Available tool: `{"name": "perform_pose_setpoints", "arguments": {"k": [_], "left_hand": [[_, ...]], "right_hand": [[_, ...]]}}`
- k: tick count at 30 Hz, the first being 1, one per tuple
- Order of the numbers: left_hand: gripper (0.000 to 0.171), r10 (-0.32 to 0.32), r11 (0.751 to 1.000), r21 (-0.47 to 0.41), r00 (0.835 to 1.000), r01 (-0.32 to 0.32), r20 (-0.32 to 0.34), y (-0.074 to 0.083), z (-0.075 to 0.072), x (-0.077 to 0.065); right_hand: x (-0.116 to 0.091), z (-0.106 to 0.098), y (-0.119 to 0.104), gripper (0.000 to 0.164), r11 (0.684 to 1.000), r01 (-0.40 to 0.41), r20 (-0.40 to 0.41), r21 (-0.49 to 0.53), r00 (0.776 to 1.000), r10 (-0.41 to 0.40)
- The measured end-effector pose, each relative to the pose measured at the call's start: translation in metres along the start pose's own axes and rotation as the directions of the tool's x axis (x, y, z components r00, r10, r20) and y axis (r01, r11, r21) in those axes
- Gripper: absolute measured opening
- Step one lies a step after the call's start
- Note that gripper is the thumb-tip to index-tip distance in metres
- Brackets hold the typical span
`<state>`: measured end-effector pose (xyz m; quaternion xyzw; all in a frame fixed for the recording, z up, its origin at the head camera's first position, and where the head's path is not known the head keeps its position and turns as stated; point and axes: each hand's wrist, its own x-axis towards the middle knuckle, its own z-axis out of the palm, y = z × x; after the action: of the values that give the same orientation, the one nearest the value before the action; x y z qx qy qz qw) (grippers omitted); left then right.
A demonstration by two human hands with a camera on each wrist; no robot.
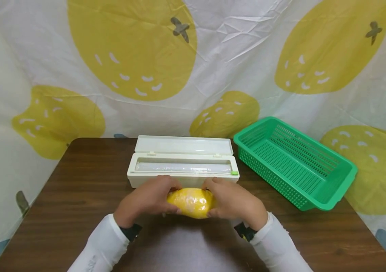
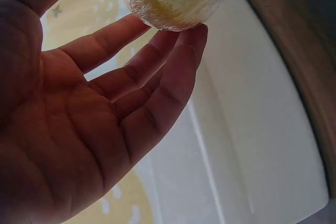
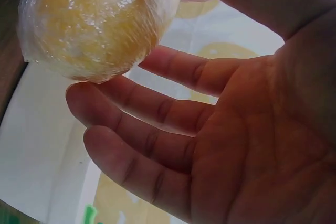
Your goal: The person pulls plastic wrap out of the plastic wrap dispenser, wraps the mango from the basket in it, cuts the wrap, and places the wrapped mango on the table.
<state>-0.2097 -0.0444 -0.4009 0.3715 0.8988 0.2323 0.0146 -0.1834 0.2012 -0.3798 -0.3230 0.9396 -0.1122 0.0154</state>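
Note:
A yellow oblong fruit (image 1: 191, 203) is wrapped in shiny, wrinkled cling film, its exact kind blurred by the wrap. My left hand (image 1: 150, 197) holds its left end, and my right hand (image 1: 234, 199) holds the right end, thumbs on the near side and fingers on the far side. In the left wrist view, fingertips (image 2: 181, 59) meet the underside of the wrapped fruit (image 2: 168, 1). The right wrist view shows creased film over the fruit (image 3: 97, 24). Just beyond both hands stands a white cling film dispenser (image 1: 183, 178), lid raised, with a roll (image 1: 182, 167) inside.
To the right, a green perforated basket (image 1: 296, 166) stands at an angle on the brown wooden table (image 1: 77, 196). A small green slider (image 1: 234, 173) sits at the dispenser's right end. Behind the table hangs a white cloth (image 1: 220, 56) printed with yellow fruit.

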Motion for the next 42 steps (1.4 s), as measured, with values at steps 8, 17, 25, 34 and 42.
{"name": "perform_pose_setpoints", "arguments": {"k": [8, 17, 25, 34, 42], "left_hand": [[0.041, -0.028, 0.999, 0.036, 0.999, 0.026, 0.037, -0.005, 0.01, 0.005], [0.042, -0.118, 0.993, 0.04, 0.989, 0.115, 0.087, -0.005, 0.016, 0.007], [0.044, -0.125, 0.992, 0.03, 0.988, 0.122, 0.092, -0.005, 0.017, 0.007], [0.044, -0.146, 0.989, 0.024, 0.984, 0.144, 0.106, -0.003, 0.018, 0.008], [0.046, -0.152, 0.988, 0.024, 0.986, 0.151, 0.067, 0.0, 0.006, 0.003]], "right_hand": [[0.007, 0.01, 0.001, 0.055, 1.0, -0.025, 0.042, -0.019, 0.999, 0.026], [0.011, 0.014, -0.001, 0.056, 0.997, -0.068, 0.089, -0.034, 0.993, 0.071], [0.011, 0.017, 0.002, 0.057, 0.998, -0.056, 0.086, -0.036, 0.995, 0.059], [0.011, 0.017, 0.003, 0.057, 0.999, -0.042, 0.065, -0.035, 0.997, 0.044], [0.01, 0.012, 0.002, 0.061, 0.995, -0.087, 0.08, -0.04, 0.993, 0.09]]}}
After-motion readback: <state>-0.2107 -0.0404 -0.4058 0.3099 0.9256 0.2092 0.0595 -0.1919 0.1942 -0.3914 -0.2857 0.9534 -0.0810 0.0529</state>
